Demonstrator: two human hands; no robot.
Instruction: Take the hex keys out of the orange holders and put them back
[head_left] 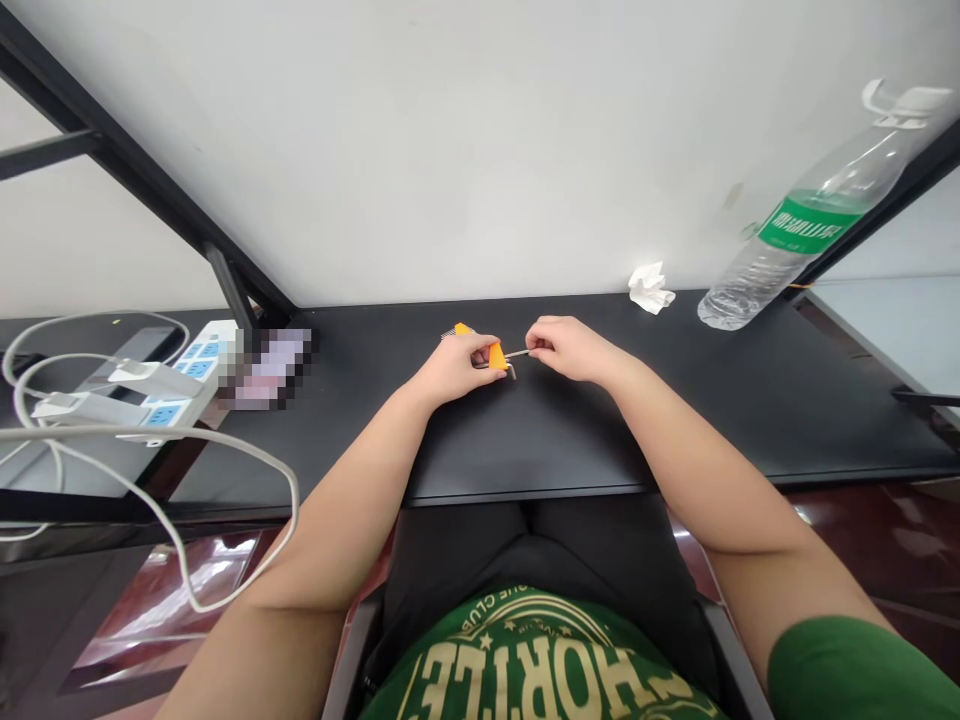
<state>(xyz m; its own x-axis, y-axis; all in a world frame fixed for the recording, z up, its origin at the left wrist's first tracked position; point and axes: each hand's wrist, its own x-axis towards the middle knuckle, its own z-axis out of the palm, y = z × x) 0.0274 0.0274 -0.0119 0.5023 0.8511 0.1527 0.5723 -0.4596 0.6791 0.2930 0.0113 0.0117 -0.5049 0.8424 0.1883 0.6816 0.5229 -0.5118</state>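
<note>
While the left hand (454, 366) closes around an orange plastic holder (496, 356) over the black desktop (360, 410), the right hand (576, 348), just right of that holder, pinches a thin grey metal rod (517, 353) reaching to it, and a short bent metal key (513, 371) juts from its near side. If the fingertip pinch slipped or the hands pulled out of line, the rod could probably jerk sideways and drop, or the bent key could catch a finger. Well right of the holder are a crumpled white tissue (651, 288) and, farther out, a tall clear green-labelled bottle (806, 222).
</note>
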